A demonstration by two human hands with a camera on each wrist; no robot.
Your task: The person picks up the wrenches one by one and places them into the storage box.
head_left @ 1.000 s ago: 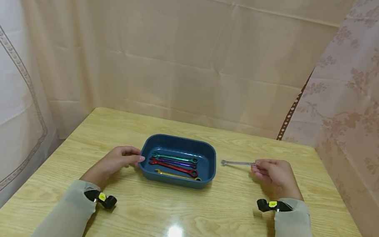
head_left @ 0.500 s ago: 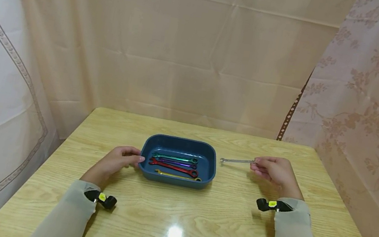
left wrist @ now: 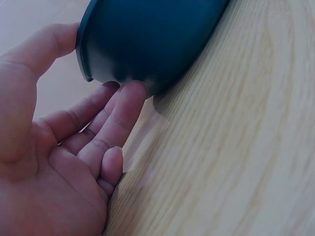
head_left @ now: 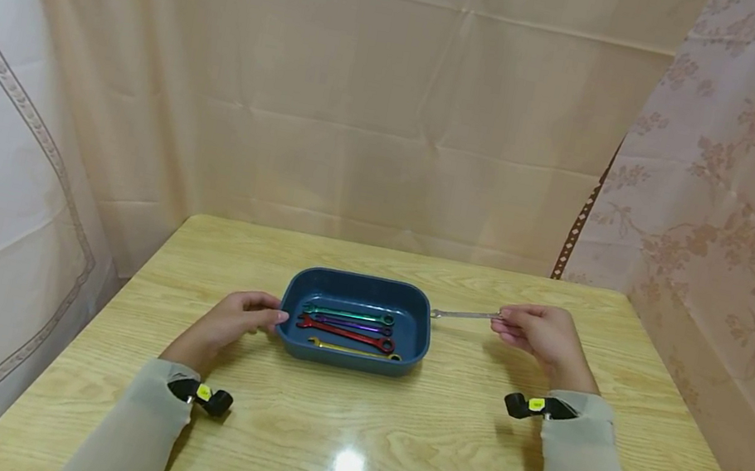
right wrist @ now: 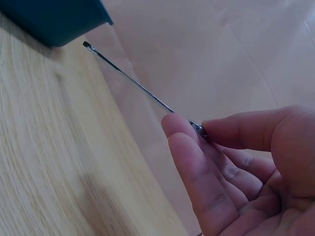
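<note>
My left hand [head_left: 230,325] holds the left end of a dark blue plastic bin [head_left: 349,360], thumb on the rim. In the left wrist view its bent fingers [left wrist: 120,115] lie against the outer wall [left wrist: 142,44]. My right hand [head_left: 544,341] pinches one end of a silver combination wrench [head_left: 465,315] between thumb and fingertips. Raised over the table, the wrench [right wrist: 133,79] points left, its free open end at the bin's right rim. Inside the bin lie a green wrench [head_left: 348,315], a purple wrench [head_left: 352,325], a red wrench [head_left: 348,334] and a yellow wrench [head_left: 350,349], roughly parallel.
The bin stands on a wood-grain table [head_left: 432,439], towards its far side. A beige curtain [head_left: 400,105] hangs behind the far edge, with more cloth at both sides. Small black wrist cameras [head_left: 210,398] sit on both sleeves.
My right hand has risen and moved left with the silver wrench, bringing its free end up to the bin's right rim. The left hand and the bin stay where they were.
</note>
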